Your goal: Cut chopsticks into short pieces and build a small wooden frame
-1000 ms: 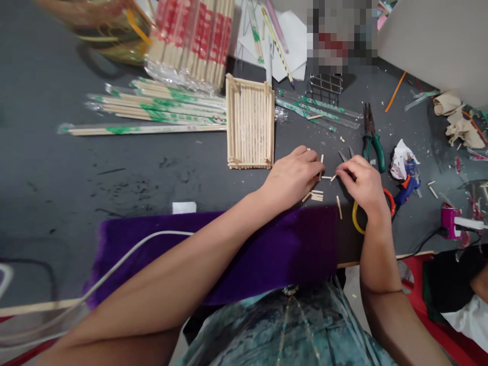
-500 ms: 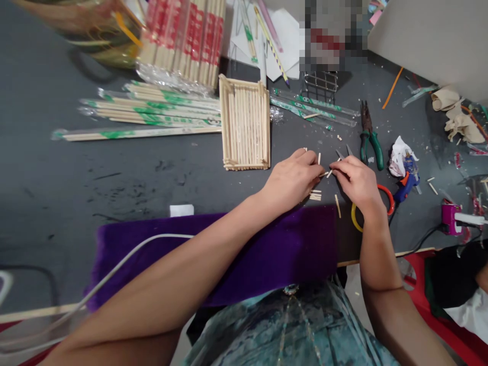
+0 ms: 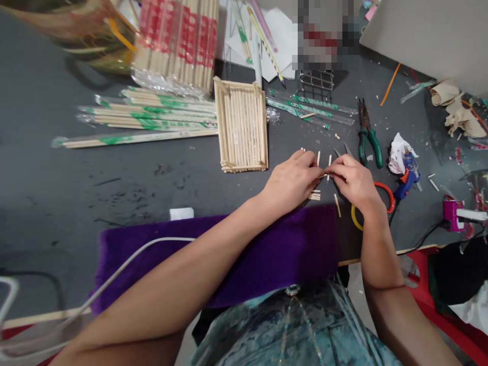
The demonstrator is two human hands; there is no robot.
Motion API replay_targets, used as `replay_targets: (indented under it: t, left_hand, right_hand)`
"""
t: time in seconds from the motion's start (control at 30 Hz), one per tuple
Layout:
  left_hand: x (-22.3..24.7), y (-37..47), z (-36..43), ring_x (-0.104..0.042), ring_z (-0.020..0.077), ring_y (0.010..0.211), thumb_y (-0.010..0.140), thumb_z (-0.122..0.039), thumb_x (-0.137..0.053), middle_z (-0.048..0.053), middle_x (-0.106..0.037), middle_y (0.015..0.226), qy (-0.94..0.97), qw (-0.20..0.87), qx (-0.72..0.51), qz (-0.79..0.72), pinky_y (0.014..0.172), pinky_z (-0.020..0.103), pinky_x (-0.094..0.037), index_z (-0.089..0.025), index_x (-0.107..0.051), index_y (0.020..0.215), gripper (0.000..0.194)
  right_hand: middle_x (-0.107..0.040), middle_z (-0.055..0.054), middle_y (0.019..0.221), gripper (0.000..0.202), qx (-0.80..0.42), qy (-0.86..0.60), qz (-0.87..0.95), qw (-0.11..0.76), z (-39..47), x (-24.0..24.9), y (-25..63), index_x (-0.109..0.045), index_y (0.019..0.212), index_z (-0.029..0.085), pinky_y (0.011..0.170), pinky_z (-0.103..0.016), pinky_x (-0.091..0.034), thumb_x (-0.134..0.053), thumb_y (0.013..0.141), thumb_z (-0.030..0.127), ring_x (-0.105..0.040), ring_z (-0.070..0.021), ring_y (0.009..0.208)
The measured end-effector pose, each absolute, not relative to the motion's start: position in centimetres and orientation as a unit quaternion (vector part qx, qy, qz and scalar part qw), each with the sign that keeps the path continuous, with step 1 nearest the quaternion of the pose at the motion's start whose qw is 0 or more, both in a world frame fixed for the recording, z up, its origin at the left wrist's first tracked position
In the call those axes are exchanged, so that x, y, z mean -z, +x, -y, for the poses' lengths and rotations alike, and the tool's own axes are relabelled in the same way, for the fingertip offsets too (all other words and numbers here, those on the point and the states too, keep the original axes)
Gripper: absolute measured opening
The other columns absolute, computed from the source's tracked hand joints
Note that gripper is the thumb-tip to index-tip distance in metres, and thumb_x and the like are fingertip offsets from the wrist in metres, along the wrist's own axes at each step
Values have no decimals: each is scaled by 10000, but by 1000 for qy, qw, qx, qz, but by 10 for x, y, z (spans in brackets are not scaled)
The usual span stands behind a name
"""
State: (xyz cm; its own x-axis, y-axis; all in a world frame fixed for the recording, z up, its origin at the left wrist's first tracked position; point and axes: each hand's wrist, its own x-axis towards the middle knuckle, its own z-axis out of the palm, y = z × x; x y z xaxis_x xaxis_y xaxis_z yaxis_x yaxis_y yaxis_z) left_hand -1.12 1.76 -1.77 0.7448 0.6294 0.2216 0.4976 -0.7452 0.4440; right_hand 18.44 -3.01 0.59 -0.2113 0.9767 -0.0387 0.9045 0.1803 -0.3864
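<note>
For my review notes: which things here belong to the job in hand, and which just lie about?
Likely in the job:
- short wooden sticks, by the left hand and right hand
- stick-built tray
- scissors
- glue gun, perhaps

Seemingly just lying about:
- striped pencil
- crumpled paper
- purple cloth

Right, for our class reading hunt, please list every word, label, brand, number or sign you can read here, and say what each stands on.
None can be read with certainty.
Big chopstick pack: pale marks on red bands, too blurred to read.
Chopstick wrappers on the picture's left: green print, too small and blurred.
Clear wrappers near the wire rack: green marks, too small to read.
</note>
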Motion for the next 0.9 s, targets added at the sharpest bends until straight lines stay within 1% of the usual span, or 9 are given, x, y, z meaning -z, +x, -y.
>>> replay_targets:
  t: [0.1, 0.17, 0.27, 0.37, 0.63, 0.9]
  left_hand:
    - [20, -11, -18, -545, 235, 902, 1003, -219, -504, 95, -612, 947, 917, 173, -186, -307, 740, 336, -507, -150, -726, 948, 239]
    - [21, -11, -17, -545, 233, 888, 1013, -223, -484, 95, -612, 930, 916, 172, -193, -307, 753, 342, -514, -146, -722, 928, 264]
    - [21, -11, -16, -547, 231, 879, 1027, -240, -459, 93, -611, 921, 914, 175, -198, -308, 761, 345, -518, -153, -730, 967, 291]
    - [20, -10, -15, -549, 229, 882, 1024, -245, -471, 91, -613, 928, 914, 176, -192, -312, 758, 340, -514, -163, -735, 1003, 278]
    - [21, -11, -15, -557, 226, 880, 1021, -237, -480, 85, -615, 919, 913, 193, -184, -308, 738, 334, -494, -176, -751, 993, 279]
    - [20, -10, -14, -574, 234, 901, 1020, -246, -478, 89, -631, 926, 912, 196, -176, -315, 711, 329, -481, -176, -747, 1007, 279]
  right_hand:
    - [-679, -75, 1046, 240, -171, -617, 761, 106, 31, -7, 184, -760, 1050, 229, 820, -321, -477, -541, 981, 157, -645, -220, 1014]
    - [-679, -74, 1051, 240, -173, -618, 760, 103, 31, -8, 184, -756, 1054, 231, 824, -322, -475, -541, 979, 155, -645, -219, 1014]
    - [-677, -74, 1069, 225, -178, -617, 760, 101, 31, -9, 184, -746, 1069, 230, 828, -327, -475, -546, 981, 175, -641, -222, 1021]
    - [-674, -76, 1092, 219, -182, -616, 759, 103, 31, -9, 184, -735, 1092, 223, 836, -330, -477, -552, 978, 184, -636, -225, 1039]
    - [-665, -83, 1114, 260, -178, -621, 758, 93, 30, -8, 183, -734, 1099, 212, 832, -333, -471, -522, 970, 137, -629, -226, 1046]
    - [-663, -80, 1123, 270, -185, -619, 757, 92, 30, -8, 182, -730, 1104, 230, 829, -342, -464, -512, 971, 143, -614, -229, 1045]
